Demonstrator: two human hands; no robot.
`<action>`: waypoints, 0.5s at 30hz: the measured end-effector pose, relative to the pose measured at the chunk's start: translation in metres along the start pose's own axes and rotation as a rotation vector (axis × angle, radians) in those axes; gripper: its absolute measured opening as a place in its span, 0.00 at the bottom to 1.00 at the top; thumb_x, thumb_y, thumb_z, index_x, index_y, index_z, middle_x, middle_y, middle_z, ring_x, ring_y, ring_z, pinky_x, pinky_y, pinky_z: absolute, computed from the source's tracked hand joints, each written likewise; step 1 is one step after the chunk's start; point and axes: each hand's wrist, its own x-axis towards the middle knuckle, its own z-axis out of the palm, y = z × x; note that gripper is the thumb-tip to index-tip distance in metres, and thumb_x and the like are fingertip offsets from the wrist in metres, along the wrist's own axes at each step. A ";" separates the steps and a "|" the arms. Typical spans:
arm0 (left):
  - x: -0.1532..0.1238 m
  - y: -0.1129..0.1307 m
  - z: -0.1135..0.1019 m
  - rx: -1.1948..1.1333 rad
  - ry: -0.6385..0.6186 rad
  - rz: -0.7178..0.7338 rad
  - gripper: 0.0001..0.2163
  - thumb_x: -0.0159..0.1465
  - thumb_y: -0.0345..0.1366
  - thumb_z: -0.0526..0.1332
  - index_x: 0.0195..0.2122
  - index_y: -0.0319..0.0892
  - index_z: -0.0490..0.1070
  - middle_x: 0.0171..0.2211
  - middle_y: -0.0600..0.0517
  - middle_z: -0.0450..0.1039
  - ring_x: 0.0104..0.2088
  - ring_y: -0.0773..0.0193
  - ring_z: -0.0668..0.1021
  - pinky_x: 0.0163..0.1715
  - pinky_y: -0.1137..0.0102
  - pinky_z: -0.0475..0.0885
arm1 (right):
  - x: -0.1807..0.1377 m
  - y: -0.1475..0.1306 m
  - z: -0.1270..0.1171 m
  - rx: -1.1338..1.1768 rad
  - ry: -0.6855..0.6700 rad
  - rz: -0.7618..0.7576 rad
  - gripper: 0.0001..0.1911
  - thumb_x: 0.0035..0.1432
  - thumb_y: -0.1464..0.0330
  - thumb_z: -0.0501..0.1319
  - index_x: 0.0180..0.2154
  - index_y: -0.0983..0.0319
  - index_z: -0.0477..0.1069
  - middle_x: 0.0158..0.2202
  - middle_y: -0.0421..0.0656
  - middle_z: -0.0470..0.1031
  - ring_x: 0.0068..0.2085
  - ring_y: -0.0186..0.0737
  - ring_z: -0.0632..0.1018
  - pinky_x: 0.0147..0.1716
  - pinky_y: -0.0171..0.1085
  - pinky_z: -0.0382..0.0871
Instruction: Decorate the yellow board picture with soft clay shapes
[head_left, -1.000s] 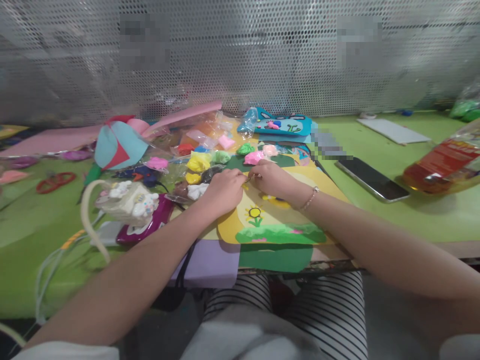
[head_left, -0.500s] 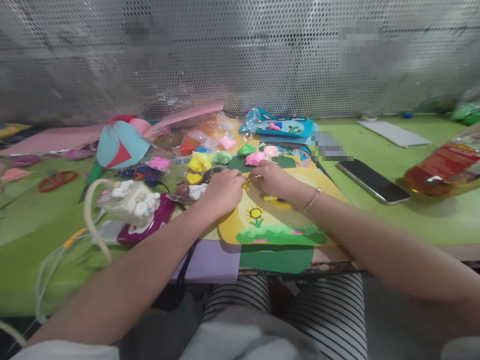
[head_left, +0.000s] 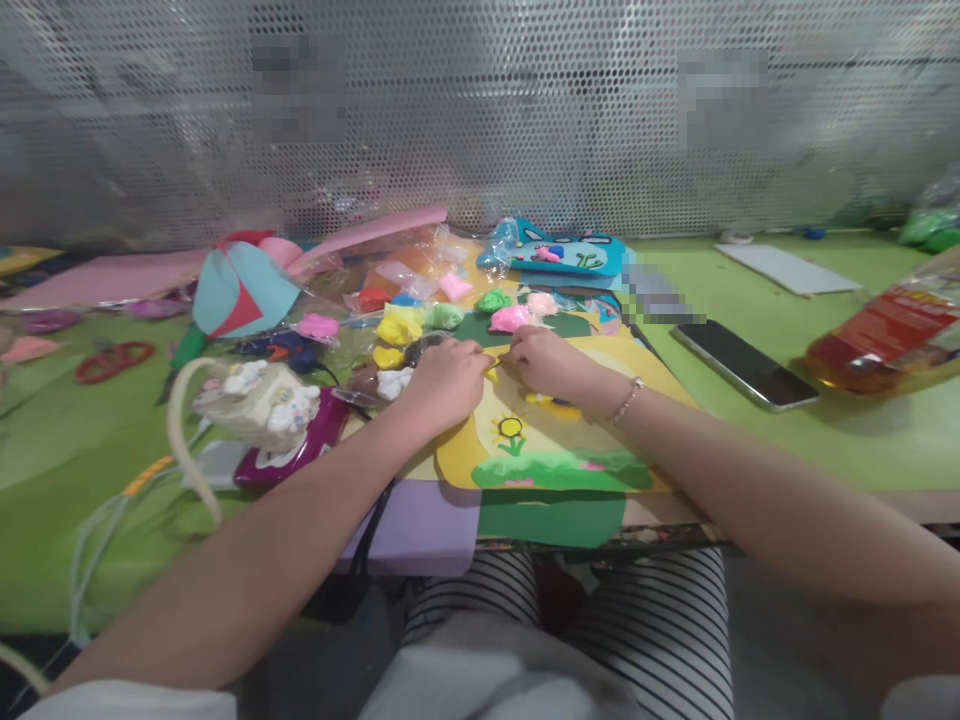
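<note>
A yellow card picture [head_left: 457, 455] lies in front of me, bearing a clay sunflower [head_left: 511, 428] and a strip of green clay grass [head_left: 555, 470]. Over its upper left part, my left hand [head_left: 452, 378] is closed, thumb and fingers pinched together. Close beside it, my right hand [head_left: 541, 358] also pinches, its fingertips almost meeting the left ones. Whatever sits between the fingertips is too small to make out; a bit of yellow shows just below them. Lumps of pink clay [head_left: 510, 318], yellow clay [head_left: 400, 324] and white clay [head_left: 394, 383] lie around the hands.
To the right lie a phone [head_left: 746, 364] and a bottle of amber liquid [head_left: 885, 340]. On the left are red-handled scissors [head_left: 114, 362], a white decorated case [head_left: 262, 405] on a purple item, and cables [head_left: 112, 520]. A perforated metal screen [head_left: 480, 110] stands behind.
The fingertips of my right hand have shifted slightly down; both hands stay pinched in nearly the same place. The view has moved a little.
</note>
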 end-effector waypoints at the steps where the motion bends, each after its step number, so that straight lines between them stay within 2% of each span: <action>1: 0.000 0.000 0.000 -0.002 -0.001 0.001 0.18 0.60 0.26 0.50 0.47 0.40 0.74 0.43 0.45 0.74 0.43 0.55 0.72 0.42 0.62 0.67 | 0.000 -0.001 -0.001 -0.005 -0.007 0.003 0.16 0.54 0.79 0.52 0.34 0.68 0.79 0.37 0.52 0.74 0.39 0.42 0.73 0.40 0.37 0.64; 8: 0.001 -0.002 0.000 -0.005 0.006 -0.010 0.17 0.59 0.25 0.50 0.45 0.40 0.74 0.42 0.45 0.74 0.43 0.55 0.73 0.42 0.62 0.67 | -0.002 0.000 0.000 -0.019 0.008 -0.032 0.16 0.53 0.79 0.52 0.35 0.68 0.79 0.35 0.52 0.73 0.38 0.42 0.72 0.39 0.37 0.64; 15: -0.002 -0.018 -0.014 0.094 0.140 -0.118 0.17 0.57 0.22 0.50 0.45 0.37 0.71 0.43 0.42 0.72 0.45 0.53 0.71 0.43 0.61 0.67 | -0.004 0.009 -0.006 -0.020 0.143 -0.006 0.21 0.50 0.83 0.51 0.40 0.69 0.77 0.39 0.53 0.73 0.43 0.44 0.72 0.43 0.38 0.65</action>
